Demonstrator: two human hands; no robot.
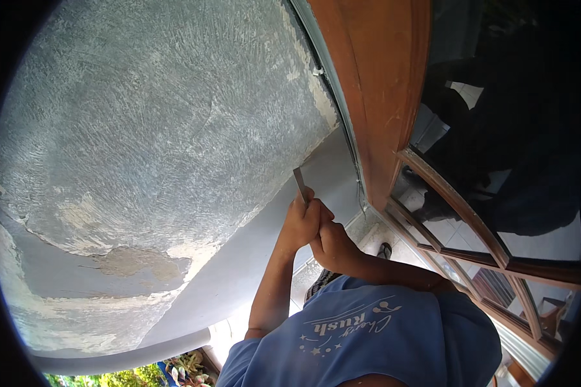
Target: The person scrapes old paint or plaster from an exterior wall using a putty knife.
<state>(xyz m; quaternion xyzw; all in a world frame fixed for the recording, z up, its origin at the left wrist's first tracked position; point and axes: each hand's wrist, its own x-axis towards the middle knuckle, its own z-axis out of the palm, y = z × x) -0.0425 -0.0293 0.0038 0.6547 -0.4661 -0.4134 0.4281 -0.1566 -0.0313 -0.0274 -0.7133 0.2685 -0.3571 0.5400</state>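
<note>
A narrow flat metal blade, perhaps a chisel or scraper (pixel 299 182), sticks up out of my two clasped fists. My left hand (pixel 299 225) is closed around it just below the blade. My right hand (pixel 338 246) is closed too, pressed against the left one from the right and below; the fingers overlap and hide the handle. The blade's tip lies at the border between the rough, scored grey wall surface (pixel 164 121) and a smooth grey painted band (pixel 252 246). Whether the tip touches the wall I cannot tell.
A patch of bare, peeled plaster (pixel 140 263) shows at the lower left. A black cable (pixel 331 94) runs beside the wooden door frame (pixel 380 87). Glass panes with wooden bars (pixel 457 193) stand on the right. Plants (pixel 145 376) grow beyond the wall's bottom edge.
</note>
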